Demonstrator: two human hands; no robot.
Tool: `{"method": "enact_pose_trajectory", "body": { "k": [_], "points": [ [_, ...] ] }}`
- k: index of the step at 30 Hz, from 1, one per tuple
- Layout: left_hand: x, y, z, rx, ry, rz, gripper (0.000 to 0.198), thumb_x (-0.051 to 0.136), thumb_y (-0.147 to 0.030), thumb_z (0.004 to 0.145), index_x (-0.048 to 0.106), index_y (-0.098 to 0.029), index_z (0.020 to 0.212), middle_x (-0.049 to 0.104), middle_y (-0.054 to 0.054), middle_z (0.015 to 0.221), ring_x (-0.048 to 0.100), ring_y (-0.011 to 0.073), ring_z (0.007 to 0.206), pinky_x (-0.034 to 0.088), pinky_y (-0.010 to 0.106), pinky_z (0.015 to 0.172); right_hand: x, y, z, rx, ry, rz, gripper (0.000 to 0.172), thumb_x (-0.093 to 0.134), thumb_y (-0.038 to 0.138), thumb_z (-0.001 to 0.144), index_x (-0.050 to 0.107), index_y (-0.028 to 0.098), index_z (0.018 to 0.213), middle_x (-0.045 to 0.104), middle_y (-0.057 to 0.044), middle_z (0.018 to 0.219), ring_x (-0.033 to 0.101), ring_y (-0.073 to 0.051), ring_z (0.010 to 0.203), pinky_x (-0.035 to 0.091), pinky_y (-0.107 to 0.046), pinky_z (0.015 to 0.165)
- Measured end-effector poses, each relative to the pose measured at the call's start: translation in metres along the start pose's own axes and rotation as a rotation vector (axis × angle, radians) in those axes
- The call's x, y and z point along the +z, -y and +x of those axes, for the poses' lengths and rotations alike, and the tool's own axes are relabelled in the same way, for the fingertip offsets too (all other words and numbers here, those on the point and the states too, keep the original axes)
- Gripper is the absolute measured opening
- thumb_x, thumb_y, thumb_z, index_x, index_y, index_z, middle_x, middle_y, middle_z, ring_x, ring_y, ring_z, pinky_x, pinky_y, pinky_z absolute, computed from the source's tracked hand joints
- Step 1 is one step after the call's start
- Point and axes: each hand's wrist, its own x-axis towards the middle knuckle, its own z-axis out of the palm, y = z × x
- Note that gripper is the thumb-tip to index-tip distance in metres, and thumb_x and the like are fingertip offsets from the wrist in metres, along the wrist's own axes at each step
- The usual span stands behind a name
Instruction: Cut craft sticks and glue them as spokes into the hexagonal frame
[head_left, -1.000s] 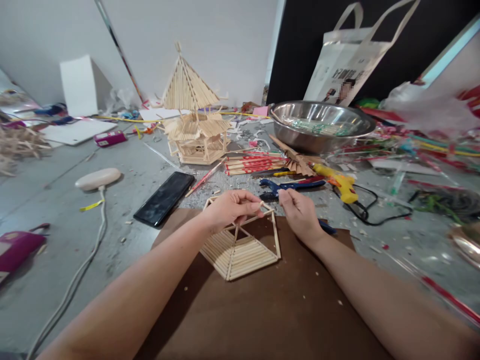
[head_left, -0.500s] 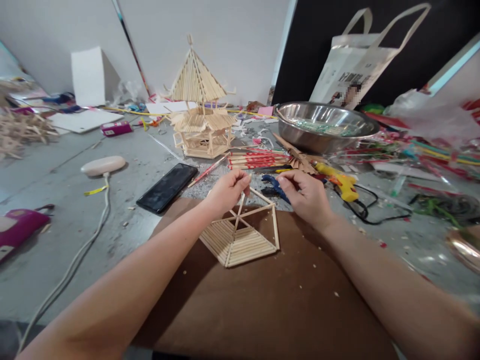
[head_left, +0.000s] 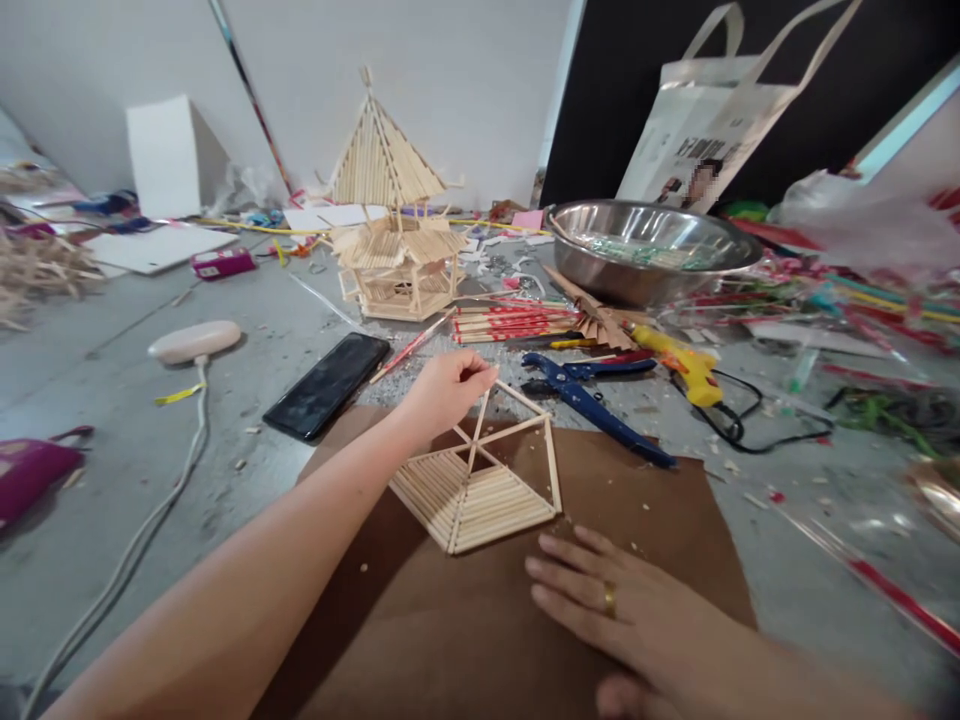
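A six-sided frame of thin wooden sticks (head_left: 474, 470) lies over a brown sheet. Its near panels are filled with rows of sticks, while the far panels are bare outlines. My left hand (head_left: 448, 390) pinches the frame's far corner, its fingertips closed and partly hiding that corner. Low on the brown sheet (head_left: 420, 630), to the right of the frame, my right hand (head_left: 600, 590) is spread with fingers apart, palm down and holding nothing. It wears a gold-coloured ring. Blue-handled pliers (head_left: 600, 405) rest beyond it, across the sheet's far edge.
A stick pagoda model (head_left: 397, 255) stands at the back. A black phone (head_left: 327, 385) lies left, near a white corded device (head_left: 195, 342). On the right are a yellow glue gun (head_left: 694, 372), a metal basin (head_left: 652, 280) and scattered scraps. Red-marked sticks (head_left: 510, 322) lie behind the pliers.
My right hand has come away from the pliers and down toward me, opening flat over the brown sheet. The left hand stays at the frame's far corner.
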Motion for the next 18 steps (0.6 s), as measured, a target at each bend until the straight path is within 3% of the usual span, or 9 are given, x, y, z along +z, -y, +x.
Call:
{"method": "enact_pose_trajectory", "body": {
  "k": [6, 12, 18],
  "points": [
    [0.002, 0.001, 0.000, 0.005, -0.036, -0.069, 0.024, 0.042, -0.035, 0.074, 0.048, -0.014, 0.064, 0.041, -0.003, 0.056, 0.036, 0.0071, 0.053, 0.029, 0.020, 0.051, 0.012, -0.041, -0.032, 0.180, -0.057, -0.150, 0.063, 0.038, 0.045, 0.077, 0.010, 0.026, 0.130, 0.025, -0.004, 0.133, 0.017, -0.022, 0.122, 0.009, -0.050, 0.098],
    [0.009, 0.004, 0.009, 0.006, -0.059, -0.055, 0.025, 0.042, -0.037, 0.073, 0.048, -0.014, 0.064, 0.041, -0.004, 0.055, 0.035, 0.0069, 0.051, 0.028, 0.020, 0.049, 0.009, -0.064, -0.039, 0.324, -0.038, -0.209, 0.065, 0.035, 0.047, 0.077, 0.005, 0.027, 0.130, 0.018, -0.004, 0.135, 0.013, -0.024, 0.123, 0.012, -0.053, 0.096],
    [0.007, 0.002, 0.018, -0.004, -0.004, 0.079, 0.024, 0.046, -0.034, 0.069, 0.053, -0.013, 0.062, 0.045, -0.003, 0.052, 0.036, 0.0072, 0.049, 0.026, 0.020, 0.047, 0.003, -0.087, -0.041, 0.392, -0.077, -0.248, 0.062, 0.033, 0.045, 0.078, 0.006, 0.026, 0.131, 0.017, -0.002, 0.136, 0.013, -0.021, 0.123, 0.019, -0.046, 0.097]
  ]
}}
